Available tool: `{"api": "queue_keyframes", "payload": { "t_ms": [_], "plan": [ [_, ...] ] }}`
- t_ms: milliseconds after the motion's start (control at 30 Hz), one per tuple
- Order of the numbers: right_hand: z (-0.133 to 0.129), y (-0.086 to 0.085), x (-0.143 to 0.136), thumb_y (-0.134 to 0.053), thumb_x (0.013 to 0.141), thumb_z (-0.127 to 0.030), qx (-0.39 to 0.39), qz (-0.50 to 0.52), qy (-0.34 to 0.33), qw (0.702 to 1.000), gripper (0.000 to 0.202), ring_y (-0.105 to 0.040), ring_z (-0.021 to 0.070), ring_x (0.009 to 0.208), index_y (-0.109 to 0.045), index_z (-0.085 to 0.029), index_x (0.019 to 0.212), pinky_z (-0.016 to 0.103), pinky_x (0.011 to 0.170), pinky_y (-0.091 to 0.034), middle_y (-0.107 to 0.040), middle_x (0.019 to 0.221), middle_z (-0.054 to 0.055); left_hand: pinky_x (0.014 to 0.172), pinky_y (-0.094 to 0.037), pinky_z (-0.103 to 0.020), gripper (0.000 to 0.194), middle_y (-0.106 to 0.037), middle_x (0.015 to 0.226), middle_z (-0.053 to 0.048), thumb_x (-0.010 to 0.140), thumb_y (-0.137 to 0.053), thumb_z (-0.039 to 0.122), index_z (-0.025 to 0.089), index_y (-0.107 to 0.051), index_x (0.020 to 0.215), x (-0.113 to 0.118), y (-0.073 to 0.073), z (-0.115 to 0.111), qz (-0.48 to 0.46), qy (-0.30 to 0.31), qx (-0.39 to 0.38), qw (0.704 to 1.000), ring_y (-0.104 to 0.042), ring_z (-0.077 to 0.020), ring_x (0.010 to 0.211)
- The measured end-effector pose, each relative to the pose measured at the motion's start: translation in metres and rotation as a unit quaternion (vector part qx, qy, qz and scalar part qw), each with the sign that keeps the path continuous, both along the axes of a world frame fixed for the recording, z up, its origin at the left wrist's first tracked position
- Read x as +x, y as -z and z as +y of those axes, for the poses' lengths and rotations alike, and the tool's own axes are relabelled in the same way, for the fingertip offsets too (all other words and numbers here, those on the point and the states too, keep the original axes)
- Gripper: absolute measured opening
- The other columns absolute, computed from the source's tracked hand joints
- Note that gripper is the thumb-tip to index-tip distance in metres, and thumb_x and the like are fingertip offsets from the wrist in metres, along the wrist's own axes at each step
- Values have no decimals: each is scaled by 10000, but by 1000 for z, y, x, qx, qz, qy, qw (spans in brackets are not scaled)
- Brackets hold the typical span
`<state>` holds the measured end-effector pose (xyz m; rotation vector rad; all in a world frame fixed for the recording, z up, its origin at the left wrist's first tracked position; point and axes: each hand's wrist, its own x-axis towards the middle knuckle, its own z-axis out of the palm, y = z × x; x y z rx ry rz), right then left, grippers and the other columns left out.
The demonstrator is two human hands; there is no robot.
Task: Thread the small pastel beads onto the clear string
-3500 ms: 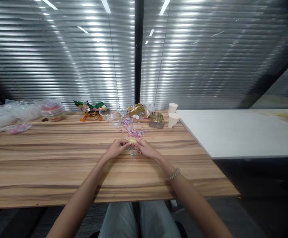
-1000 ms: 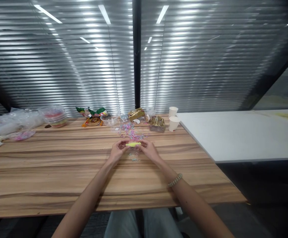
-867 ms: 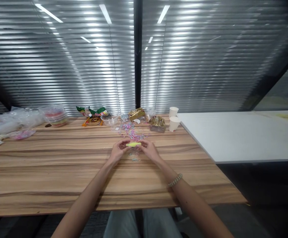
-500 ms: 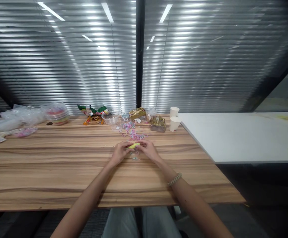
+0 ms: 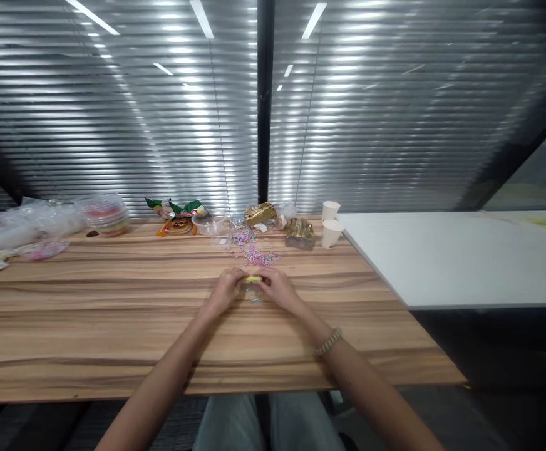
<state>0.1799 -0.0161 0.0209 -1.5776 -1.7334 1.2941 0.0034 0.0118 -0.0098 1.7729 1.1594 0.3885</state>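
In the head view, the left hand (image 5: 226,292) and the right hand (image 5: 277,289) meet over the middle of the wooden table (image 5: 89,319). Between their fingertips there is a small yellow piece (image 5: 253,279). It is thin and long, and its long axis lies across the view, from left to right, about level with the table. Each hand pinches one end of it with the fingers pressed together. Which end is the front I cannot tell, because it is very small here. Under the hands a few small loops (image 5: 255,299) lie on the wood.

Just behind the hands there is a scatter of pink and blue small bands (image 5: 254,254). Further back, near the wall, stand a clear bowl (image 5: 208,223), snack packets (image 5: 175,210), a gold packet (image 5: 259,213) and two paper cups (image 5: 331,225). At the far left there are clear plastic bags (image 5: 29,220) and a round tub (image 5: 105,215).

A white table (image 5: 461,257) touches the wooden one at the right. Behind both, closed blinds (image 5: 113,125) cover glass walls and reflect ceiling lights. The right wrist wears a bead bracelet (image 5: 328,341).
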Motion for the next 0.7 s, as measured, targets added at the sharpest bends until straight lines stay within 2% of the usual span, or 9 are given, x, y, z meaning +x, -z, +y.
{"api": "queue_keyframes", "payload": {
  "t_ms": [167, 300, 500, 600, 700],
  "plan": [
    [-3, 5, 3, -479, 818, -153, 36, -87, -53, 994, 188, -549, 160, 823, -629, -189, 925, 238, 718, -386, -631, 887, 51, 703, -398, -281, 200, -652, 776, -63, 721, -494, 137, 180, -661, 820, 3, -3, -2, 40, 19, 14, 999, -557, -177, 728],
    [-2, 0, 2, -473, 825, -172, 37, -142, -73, 986, 157, -540, 160, 797, -617, -170, 886, 228, 684, -371, -620, 842, 55, 672, -400, -258, 179, -656, 779, -59, 733, -494, 144, 159, -653, 815, 6, -7, -4, 53, -2, 22, 998, -565, -167, 721],
    [-3, -5, -3, -439, 866, -284, 28, -122, -60, 990, 188, -533, 133, 782, -583, -166, 889, 220, 692, -373, -603, 854, 47, 730, -397, -280, 195, -649, 850, -59, 743, -519, 142, 163, -622, 908, 3, 0, -7, 53, -12, 71, 996, -564, -172, 785],
    [-3, -1, -1, -401, 880, -225, 27, -108, -53, 992, 196, -532, 129, 820, -586, -176, 918, 227, 731, -378, -601, 882, 42, 728, -400, -283, 175, -630, 834, -56, 756, -536, 177, 170, -618, 911, 2, 3, -7, 52, 3, 91, 995, -550, -172, 788],
    [-2, 3, 1, -439, 854, -174, 35, -102, -41, 993, 205, -521, 134, 891, -569, -186, 1011, 237, 781, -377, -593, 955, 44, 744, -400, -286, 174, -608, 827, -53, 772, -539, 213, 172, -614, 924, 2, 3, -6, 48, 27, 105, 993, -532, -173, 812]
  ]
}}
